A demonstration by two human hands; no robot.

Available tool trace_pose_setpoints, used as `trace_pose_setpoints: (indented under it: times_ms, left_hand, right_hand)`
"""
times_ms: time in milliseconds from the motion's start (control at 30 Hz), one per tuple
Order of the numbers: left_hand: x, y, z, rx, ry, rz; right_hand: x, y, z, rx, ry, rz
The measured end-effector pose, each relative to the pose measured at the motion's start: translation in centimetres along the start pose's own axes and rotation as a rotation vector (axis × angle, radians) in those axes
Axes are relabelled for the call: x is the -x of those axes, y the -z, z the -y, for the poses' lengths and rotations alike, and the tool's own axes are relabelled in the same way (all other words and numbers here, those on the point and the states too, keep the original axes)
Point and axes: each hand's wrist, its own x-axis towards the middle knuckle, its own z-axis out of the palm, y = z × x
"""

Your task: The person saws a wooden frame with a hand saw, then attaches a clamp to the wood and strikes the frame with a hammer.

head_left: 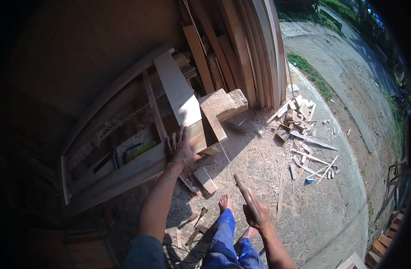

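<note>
My left hand (181, 150) presses with fingers spread on the corner of a wooden frame (120, 177), where a pale board (176, 87) crosses it. Lower right of it, my right hand (258, 211) is wrapped round the wooden handle of what looks like a handsaw (244, 190), seen edge-on. Its thin blade shows as a bright line toward the frame's end; where the tip meets the wood is hard to make out. A short wooden piece (214, 125) sticks out at that end, beside a thick rough block (223, 105).
Tall planks (255, 54) lean upright at the back. Offcuts (299, 116) and thin strips litter the floor at right, among sawdust. A small block (205, 179) lies below the frame; wooden-handled tools (196, 219) and dark cords lie by my bare feet (225, 202).
</note>
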Motion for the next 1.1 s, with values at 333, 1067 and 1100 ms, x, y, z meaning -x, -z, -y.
trace_pose_setpoints:
  times_ms: [333, 1067, 1100]
  left_hand:
    - [18.0, -7.1, -13.4, 0.243, -0.007, 0.320]
    - [18.9, -7.4, -11.3, 0.302, 0.032, 0.388]
    - [18.1, -7.0, -12.1, 0.304, 0.013, 0.391]
  right_hand:
    - [0.9, 9.7, 5.1, 0.010, -0.438, 0.209]
    - [17.4, 23.2, 16.3, 0.314, -0.469, 0.481]
    - [16.7, 22.8, 16.0, 0.306, -0.479, 0.465]
